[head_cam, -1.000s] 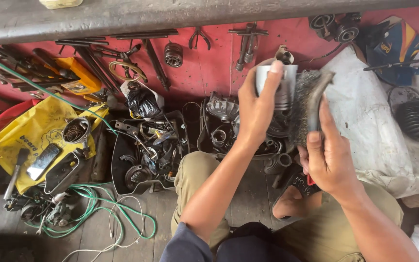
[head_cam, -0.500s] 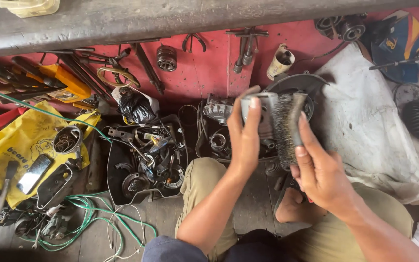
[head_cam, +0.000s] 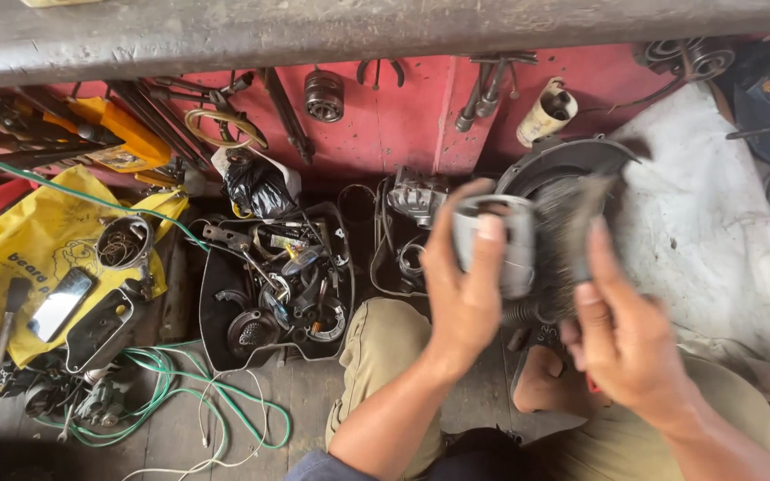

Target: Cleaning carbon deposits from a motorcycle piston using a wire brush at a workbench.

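Head view: the left hand [head_cam: 467, 283] is closed around a short grey metal cylinder [head_cam: 501, 242], thumb across its front face and fingers wrapped behind, holding it at chest height above the knees. Just beside it, the right hand [head_cam: 627, 337] grips a dark, bristly wire brush [head_cam: 568, 239] with the fingers curled round its lower end; the brush head lies against the cylinder's right side.

Step in hand, as judged: scrubbing the cylinder's outer wall with the brush. The stroke appears to be under way, since brush and right fingers are smeared by motion blur. The next move calls for a firm hold on the cylinder, with the part turned so that an unbrushed section meets the bristles.

Surroundings: a round dark metal cover [head_cam: 556, 162] lies on the floor directly behind the work, partly on a dirty white cloth [head_cam: 706, 240]. To the left, a black tray of small engine parts [head_cam: 271, 294] sits on the floor, with a yellow plastic bag [head_cam: 28, 240] and a green hose [head_cam: 167, 392] beyond.

Limits of view: blur hides the brush's handle shape and the exact contact line. The cylinder's bore and far side are covered by the left hand. The right forearm is cut off at the frame edge.
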